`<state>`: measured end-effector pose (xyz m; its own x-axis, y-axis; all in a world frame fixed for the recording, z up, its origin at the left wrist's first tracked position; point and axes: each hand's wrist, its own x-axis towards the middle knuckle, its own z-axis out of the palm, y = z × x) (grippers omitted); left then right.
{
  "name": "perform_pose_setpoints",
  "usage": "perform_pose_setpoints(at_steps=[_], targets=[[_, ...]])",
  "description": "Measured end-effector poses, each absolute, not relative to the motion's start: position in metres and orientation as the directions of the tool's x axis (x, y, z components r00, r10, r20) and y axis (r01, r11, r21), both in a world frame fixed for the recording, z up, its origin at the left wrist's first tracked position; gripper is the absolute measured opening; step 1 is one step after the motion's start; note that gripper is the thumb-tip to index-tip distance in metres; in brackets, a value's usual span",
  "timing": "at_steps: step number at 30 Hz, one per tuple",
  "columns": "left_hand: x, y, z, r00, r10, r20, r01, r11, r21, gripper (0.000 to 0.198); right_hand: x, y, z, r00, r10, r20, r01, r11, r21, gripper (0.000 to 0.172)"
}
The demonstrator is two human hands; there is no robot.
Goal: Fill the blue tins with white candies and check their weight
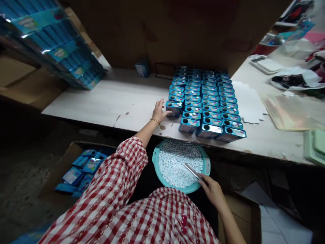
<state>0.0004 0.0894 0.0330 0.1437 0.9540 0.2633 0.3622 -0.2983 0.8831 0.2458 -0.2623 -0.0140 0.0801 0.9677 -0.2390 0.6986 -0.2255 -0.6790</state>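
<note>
Several rows of small blue tins (212, 113) stand upright on the table, each with a dark round hole in its top. My left hand (159, 112) is beside the front tin of the leftmost row (174, 109), fingers apart. Its thumb reaches the tin's near left edge; I cannot tell whether it touches. Below the table edge, a turquoise basin (155, 163) holds a heap of small white pellets (175, 162). Over the basin's right side, my right hand (208, 188) grips a narrow metal scoop (192, 171), its tip above the pellets. A few white pellets lie on some tin tops.
A large cardboard panel (167, 30) rises behind the tins, with a single blue tin (142, 68) at its foot. Wrapped blue packs (61, 51) are stacked at left. An open carton of blue packs (81, 171) sits below. Plastic sheets (296, 110) and a green box (315, 145) lie right.
</note>
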Motion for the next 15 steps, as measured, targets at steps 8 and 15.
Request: perform_pose_setpoints(at_steps=[8, 15], targets=[[-0.212, -0.022, -0.042, -0.555, 0.811, 0.185, 0.520, 0.165, 0.838, 0.041, 0.230, -0.235, -0.038, -0.027, 0.951, -0.307, 0.789, -0.168, -0.591, 0.048], [-0.311, -0.158, -0.157, -0.526, 0.688, -0.499, 0.471, 0.725, 0.503, 0.038, 0.220, -0.223, -0.044, -0.055, 0.915, -0.399, 0.890, -0.136, -0.435, 0.052]])
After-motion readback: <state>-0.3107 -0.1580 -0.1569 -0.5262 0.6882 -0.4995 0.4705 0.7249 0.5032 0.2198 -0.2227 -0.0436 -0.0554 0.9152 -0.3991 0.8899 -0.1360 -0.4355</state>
